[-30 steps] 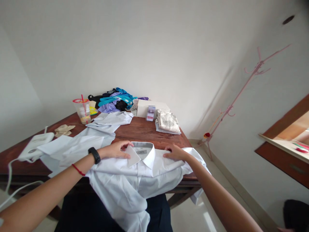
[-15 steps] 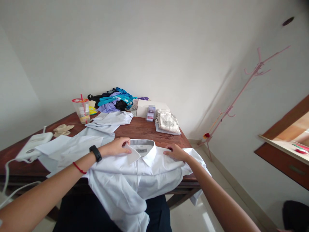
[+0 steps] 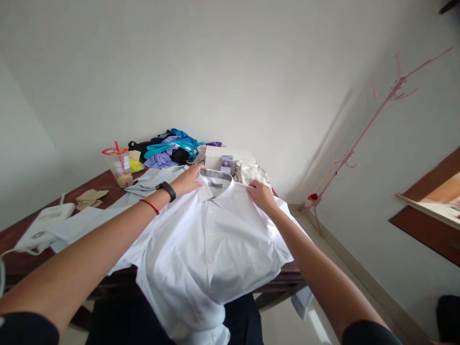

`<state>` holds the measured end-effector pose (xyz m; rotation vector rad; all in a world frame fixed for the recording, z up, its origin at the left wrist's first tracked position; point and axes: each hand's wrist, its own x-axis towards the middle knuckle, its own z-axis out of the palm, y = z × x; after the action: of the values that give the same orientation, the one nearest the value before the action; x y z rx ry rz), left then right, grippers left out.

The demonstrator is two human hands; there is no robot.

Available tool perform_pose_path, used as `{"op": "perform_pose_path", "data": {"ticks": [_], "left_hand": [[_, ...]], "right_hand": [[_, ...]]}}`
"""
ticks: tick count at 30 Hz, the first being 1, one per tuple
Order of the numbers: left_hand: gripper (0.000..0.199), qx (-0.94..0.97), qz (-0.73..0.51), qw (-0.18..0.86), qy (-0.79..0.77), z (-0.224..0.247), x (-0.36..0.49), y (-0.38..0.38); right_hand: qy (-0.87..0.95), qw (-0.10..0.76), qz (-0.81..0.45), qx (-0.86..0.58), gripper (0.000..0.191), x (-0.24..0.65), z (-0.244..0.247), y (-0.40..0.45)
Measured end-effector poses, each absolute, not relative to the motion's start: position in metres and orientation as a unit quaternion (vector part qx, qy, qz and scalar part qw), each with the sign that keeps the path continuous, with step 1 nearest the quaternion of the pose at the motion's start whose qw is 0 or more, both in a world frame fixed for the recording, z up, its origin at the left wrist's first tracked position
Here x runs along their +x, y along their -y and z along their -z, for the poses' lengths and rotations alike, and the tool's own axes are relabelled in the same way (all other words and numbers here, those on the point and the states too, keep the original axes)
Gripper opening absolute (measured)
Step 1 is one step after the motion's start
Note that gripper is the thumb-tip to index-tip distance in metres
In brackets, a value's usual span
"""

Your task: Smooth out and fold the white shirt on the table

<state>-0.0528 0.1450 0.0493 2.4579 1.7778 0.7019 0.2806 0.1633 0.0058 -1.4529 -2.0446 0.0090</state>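
Note:
A white button-up shirt (image 3: 215, 239) lies front side up across the table, its lower part hanging over the near edge toward my lap. Its collar (image 3: 205, 191) stands at the far end, with a grey label (image 3: 215, 186) inside the neck. My left hand (image 3: 189, 179), with a black band on the wrist, pinches the left side of the collar. At the shirt's right shoulder, my right hand (image 3: 261, 195) grips the fabric with fingers closed. One sleeve end (image 3: 304, 302) dangles off the table at the right.
On the wooden table (image 3: 104, 184) are a plastic cup with straw (image 3: 120, 165), a heap of clothes (image 3: 172, 148), a white box (image 3: 237, 155), folded clothing (image 3: 253, 173), beige cloth (image 3: 91, 197) and a white corded device (image 3: 45, 225). A pink coat stand (image 3: 370, 120) leans in view at right.
Both hands have moved away from me, drawing the shirt farther up the table. Its front is now flatter and more spread out, with the button strip showing. The view has shifted slightly.

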Motion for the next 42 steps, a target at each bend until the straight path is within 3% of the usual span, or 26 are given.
{"op": "perform_pose_path", "data": {"ticks": [5,11,16,42], "left_hand": [[0.075,0.752,-0.146,0.003,-0.643,-0.007,-0.029,-0.135],[0.082,0.842,-0.054,0.113,-0.525,0.052,-0.005,-0.093],[0.067,0.847,-0.127,0.040,-0.515,0.080,-0.006,-0.080],[0.061,0.848,-0.176,0.019,-0.499,0.087,-0.009,-0.081]], "right_hand": [[0.818,0.310,0.095,-0.475,0.031,0.257,0.036,-0.156],[0.883,0.281,-0.045,-0.373,0.033,0.245,0.085,-0.147],[0.878,0.268,-0.107,-0.382,0.042,0.246,0.091,-0.152],[0.866,0.254,-0.097,-0.419,0.043,0.241,0.087,-0.147]]}}
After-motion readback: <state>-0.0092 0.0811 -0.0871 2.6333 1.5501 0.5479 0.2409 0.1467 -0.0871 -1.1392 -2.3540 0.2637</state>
